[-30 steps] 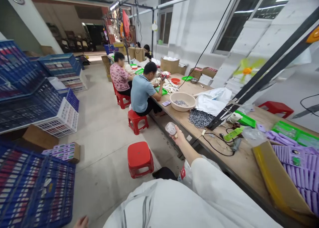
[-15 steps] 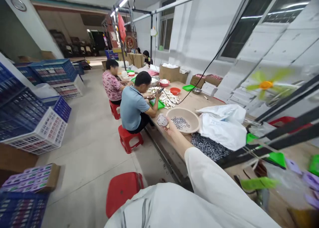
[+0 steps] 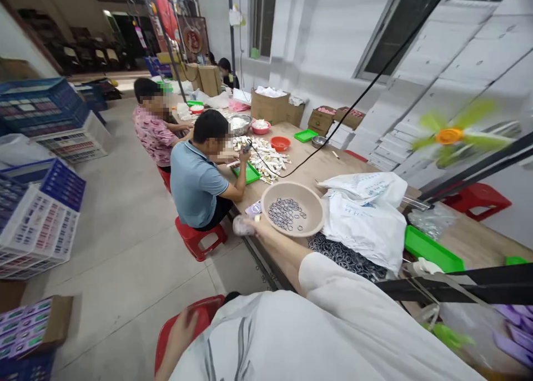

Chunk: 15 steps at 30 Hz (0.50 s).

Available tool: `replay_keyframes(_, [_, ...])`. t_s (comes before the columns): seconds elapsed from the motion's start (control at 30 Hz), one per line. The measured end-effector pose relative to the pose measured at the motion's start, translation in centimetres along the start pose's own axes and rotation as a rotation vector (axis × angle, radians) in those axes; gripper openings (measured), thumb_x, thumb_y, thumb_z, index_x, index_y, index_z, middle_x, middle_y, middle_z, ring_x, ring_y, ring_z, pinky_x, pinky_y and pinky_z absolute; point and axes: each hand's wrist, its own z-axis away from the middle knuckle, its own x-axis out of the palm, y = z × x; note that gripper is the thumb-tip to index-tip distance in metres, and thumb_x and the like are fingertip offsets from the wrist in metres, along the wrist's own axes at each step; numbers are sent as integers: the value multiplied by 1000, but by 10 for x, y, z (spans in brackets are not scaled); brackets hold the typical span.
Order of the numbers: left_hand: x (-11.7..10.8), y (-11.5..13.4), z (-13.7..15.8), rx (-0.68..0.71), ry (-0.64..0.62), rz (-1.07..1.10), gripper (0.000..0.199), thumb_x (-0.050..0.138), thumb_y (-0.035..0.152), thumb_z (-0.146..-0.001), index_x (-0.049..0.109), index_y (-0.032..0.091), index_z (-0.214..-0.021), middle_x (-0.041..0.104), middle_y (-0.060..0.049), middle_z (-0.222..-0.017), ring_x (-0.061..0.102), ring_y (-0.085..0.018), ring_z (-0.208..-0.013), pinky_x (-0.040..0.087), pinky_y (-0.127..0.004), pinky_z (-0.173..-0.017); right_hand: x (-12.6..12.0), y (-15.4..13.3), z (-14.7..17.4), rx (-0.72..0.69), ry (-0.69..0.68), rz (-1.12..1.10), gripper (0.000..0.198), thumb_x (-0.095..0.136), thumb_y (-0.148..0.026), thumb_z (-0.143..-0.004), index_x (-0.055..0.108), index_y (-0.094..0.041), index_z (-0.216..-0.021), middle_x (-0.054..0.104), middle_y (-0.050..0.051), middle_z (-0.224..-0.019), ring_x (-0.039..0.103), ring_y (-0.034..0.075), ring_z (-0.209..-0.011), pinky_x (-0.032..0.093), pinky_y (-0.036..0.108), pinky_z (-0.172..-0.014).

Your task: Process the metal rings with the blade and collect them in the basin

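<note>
Across the middle and right of the frame stretches a long wooden desk [image 3: 325,170], where a co-worker in a blue shirt [image 3: 197,184] sits at the left edge. Right of centre, a white sack [image 3: 362,220] lies crumpled on it, its faint blue lettering too blurred to read. Just left of the sack stands a beige basin [image 3: 311,206]. At lower left, a carton [image 3: 60,320] holds purple boxes [image 3: 25,325] with green marks, their print too small to make out. At bottom left of centre is a red stool [image 3: 208,312]; dark rings [image 3: 343,256] are heaped below the sack. Toward the upper left hangs a round red emblem [image 3: 192,39], its character unclear.

The left hand [image 3: 182,331] appears in front of the stool, too blurred to tell whether its fingers are apart. The right hand [image 3: 261,228] reaches to the centre, fingers clamped on a small clear item [image 3: 242,225] by the desk's near edge, left of the basin; any label there is smeared. Just beyond lies a purple printed piece [image 3: 253,207], and grey rings [image 3: 286,211] lie inside the basin.
</note>
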Motion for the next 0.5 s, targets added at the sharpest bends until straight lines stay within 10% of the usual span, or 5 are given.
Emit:
replay_keyframes(0.1, [11, 60, -69, 211, -42, 31, 48, 52, 39, -87, 52, 24, -133, 55, -12, -146, 49, -28, -139, 43, -42, -114, -4, 17, 28, -70, -24, 208, 69, 98, -42, -37, 62, -21, -93, 66, -1, -86, 64, 22, -90, 50, 28, -74])
replay_keyframes(0.27, [3, 166, -159, 620, -179, 2, 74, 68, 27, -73, 45, 16, -143, 54, -19, -144, 49, -35, -135, 37, -49, -114, -13, 15, 34, -146, -25, 391, 72, 92, -45, -49, 62, -25, -111, 65, 4, -112, 63, 30, -106, 44, 46, -97])
replay_keyframes(0.5, [-34, 227, -327, 528, -136, 70, 65, 73, 46, -76, 51, 15, -129, 66, -16, -125, 64, -30, -113, 49, -37, -94, -26, 14, -16, -247, 229, 197, 84, 70, -44, -77, 34, -22, -150, 43, 16, -150, 59, 28, -118, 48, 44, -101])
